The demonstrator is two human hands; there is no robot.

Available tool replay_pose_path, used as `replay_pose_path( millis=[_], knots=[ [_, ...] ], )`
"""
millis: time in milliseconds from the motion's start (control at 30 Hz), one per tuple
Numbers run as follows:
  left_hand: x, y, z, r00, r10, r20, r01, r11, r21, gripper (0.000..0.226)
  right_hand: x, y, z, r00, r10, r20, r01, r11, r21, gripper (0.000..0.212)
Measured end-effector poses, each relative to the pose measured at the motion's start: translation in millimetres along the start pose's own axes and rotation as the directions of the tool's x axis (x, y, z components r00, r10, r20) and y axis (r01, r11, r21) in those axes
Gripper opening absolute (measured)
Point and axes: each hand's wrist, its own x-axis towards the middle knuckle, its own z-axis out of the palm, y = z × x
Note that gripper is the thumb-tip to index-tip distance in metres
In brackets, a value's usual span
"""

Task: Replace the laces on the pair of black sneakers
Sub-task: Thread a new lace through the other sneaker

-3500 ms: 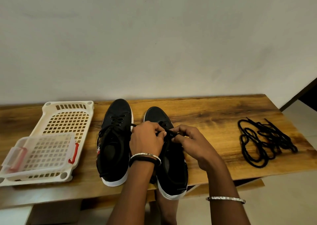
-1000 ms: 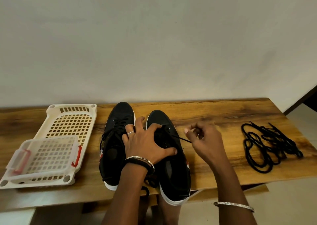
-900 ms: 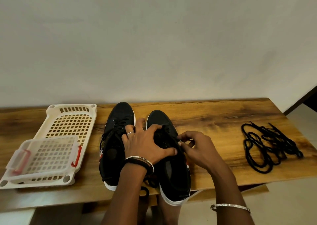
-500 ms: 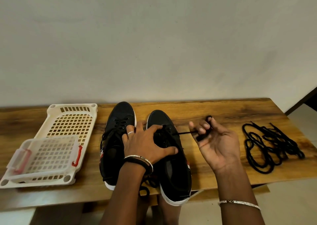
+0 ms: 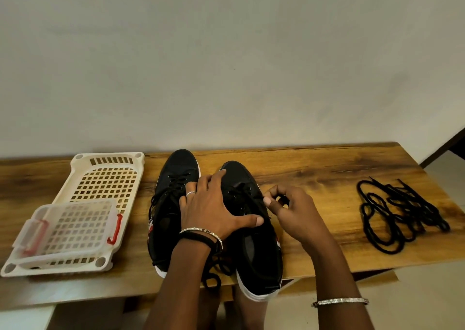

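**Right Sneaker's Lace Pinched at the Eyelets**

The right sneaker (image 5: 254,251) lay on the bench (image 5: 314,168), toe toward the wall and heel hanging over the near edge, under the left grip (image 5: 214,209) and just left of the right grip (image 5: 294,214). Its lace (image 5: 242,194) crossed the eyelets between the two grips. The right grip was curled and pinched a black strand of that lace between thumb and forefinger, beside the sneaker's right edge. A small loop of the strand showed inside the curled fingers.

The left grip was spread flat and pressed down. Its forefinger reached the right sneaker's toe and its thumb stretched across the tongue toward the right grip. Its other fingers, one wearing a ring (image 5: 190,193), lay on the left sneaker (image 5: 176,166), which stood touching the right one, laced. Below the left wrist a loose lace end (image 5: 212,276) curled over the bench edge between the heels.

Well to the right of the right grip, a tangle of spare laces (image 5: 400,211) lay on the bench. Well to the left of the left grip sat a cream basket (image 5: 108,173) with a clear box (image 5: 68,229) with red clasps resting in its near end. Each wrist wore a silver bangle (image 5: 339,300).
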Motion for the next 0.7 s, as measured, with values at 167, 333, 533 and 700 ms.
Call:
replay_pose_path(
  millis=[167, 333, 533, 700],
  knots=[
    [-0.8, -0.7, 1.1, 1.0, 0.001, 0.022, -0.001, 1.0, 0.006, 0.124, -6.4, -15.9, -16.2, 0.989, 0.134, 0.056, -0.115, 0.49, 0.864, 0.02],
    [-0.4, -1.7, 0.7, 1.0, 0.014, 0.023, -0.014, 1.0, -0.012, 0.122, -4.0, -6.3, -27.1, 0.977, 0.205, 0.055, -0.081, 0.121, 0.989, 0.015],
    [4.3, -5.7, 4.9, 0.999, 0.016, 0.035, -0.012, 0.996, -0.092, 0.125, -3.4, 1.0, -26.1, 0.955, 0.147, -0.257, -0.02, 0.898, 0.44, 0.011],
    [4.5, -6.2, 8.1, 0.999, 0.022, 0.032, -0.014, 0.975, -0.222, 0.119, 0.4, 3.1, -3.7, 0.998, -0.051, 0.036, 0.054, 0.993, -0.105, 0.005]
  ],
)
